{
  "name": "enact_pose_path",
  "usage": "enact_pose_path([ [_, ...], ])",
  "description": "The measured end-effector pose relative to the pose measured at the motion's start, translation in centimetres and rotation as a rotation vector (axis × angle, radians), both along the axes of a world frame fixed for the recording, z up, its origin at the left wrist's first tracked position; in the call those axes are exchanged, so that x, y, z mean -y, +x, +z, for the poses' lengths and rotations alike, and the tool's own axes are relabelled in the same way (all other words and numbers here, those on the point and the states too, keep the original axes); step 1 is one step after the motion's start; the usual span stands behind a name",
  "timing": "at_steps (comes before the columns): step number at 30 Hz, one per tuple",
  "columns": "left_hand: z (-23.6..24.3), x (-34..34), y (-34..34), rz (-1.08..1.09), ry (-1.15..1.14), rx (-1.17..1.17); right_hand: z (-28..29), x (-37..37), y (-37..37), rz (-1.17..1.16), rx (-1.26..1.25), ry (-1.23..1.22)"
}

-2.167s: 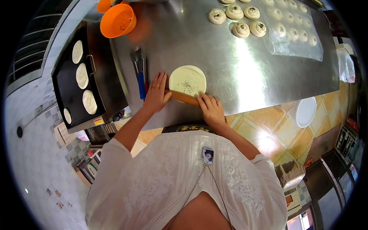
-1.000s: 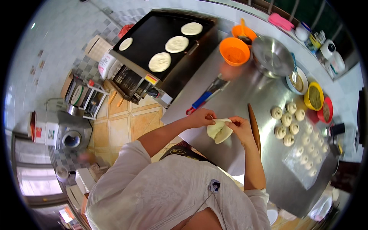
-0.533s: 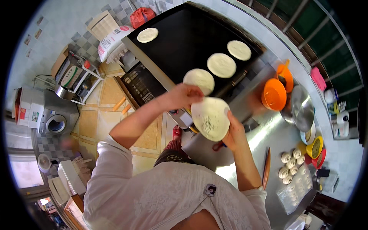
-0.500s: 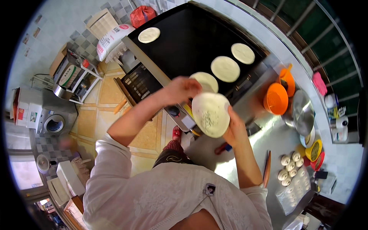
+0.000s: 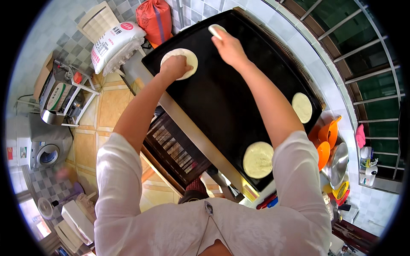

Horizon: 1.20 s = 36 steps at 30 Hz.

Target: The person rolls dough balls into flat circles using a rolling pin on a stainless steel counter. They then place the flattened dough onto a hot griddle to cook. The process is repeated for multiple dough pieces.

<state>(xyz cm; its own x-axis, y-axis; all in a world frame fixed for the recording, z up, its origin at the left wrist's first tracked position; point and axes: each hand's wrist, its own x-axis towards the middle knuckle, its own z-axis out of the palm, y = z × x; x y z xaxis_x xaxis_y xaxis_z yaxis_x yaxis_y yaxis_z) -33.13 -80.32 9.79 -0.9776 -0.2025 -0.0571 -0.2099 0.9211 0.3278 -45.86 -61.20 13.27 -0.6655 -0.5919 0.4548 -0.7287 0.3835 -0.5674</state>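
A person in a white top is leaning over a wide black griddle (image 5: 222, 94), both bare arms stretching forward across it. The left hand (image 5: 174, 67) is resting over a round, pale dough disc (image 5: 187, 54) at the griddle's left end. Its fingers are curling inward on top of the dough; whether they are pinching or only pressing, I cannot tell. The right hand (image 5: 230, 48) is holding a narrow-looking dough piece (image 5: 216, 30) near the far edge, its fingers apparently closing on the near side and hiding part of it; whether the piece is touching the metal is unclear.

Two more discs are lying flat towards the right: a near one (image 5: 258, 160) and a far one (image 5: 302, 108), well apart, probably so they are not sticking together and each is meeting the metal fully. Beyond that end, orange bowls (image 5: 328, 132) and a steel bowl (image 5: 338, 164) are standing off the griddle, perhaps keeping its surface free for dough.
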Motion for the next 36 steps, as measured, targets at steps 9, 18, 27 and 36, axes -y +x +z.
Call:
enact_pose_path([
  [9,2.4,2.3,-3.2,-0.055,-0.030,-0.303,-4.9,2.0,-2.6,0.007,-0.224,0.379],
  [18,-0.8,1.6,-9.2,-0.289,-0.226,-0.318,-4.2,-3.7,-0.9,0.077,-0.044,0.621],
  [27,0.0,1.1,-8.7,-0.254,-0.284,-0.149,-3.6,-4.0,0.5,0.138,-0.086,0.602],
  [36,-0.3,0.5,-8.0,-0.182,-0.250,-0.343,-3.7,-5.2,-3.8,0.026,-0.078,0.528],
])
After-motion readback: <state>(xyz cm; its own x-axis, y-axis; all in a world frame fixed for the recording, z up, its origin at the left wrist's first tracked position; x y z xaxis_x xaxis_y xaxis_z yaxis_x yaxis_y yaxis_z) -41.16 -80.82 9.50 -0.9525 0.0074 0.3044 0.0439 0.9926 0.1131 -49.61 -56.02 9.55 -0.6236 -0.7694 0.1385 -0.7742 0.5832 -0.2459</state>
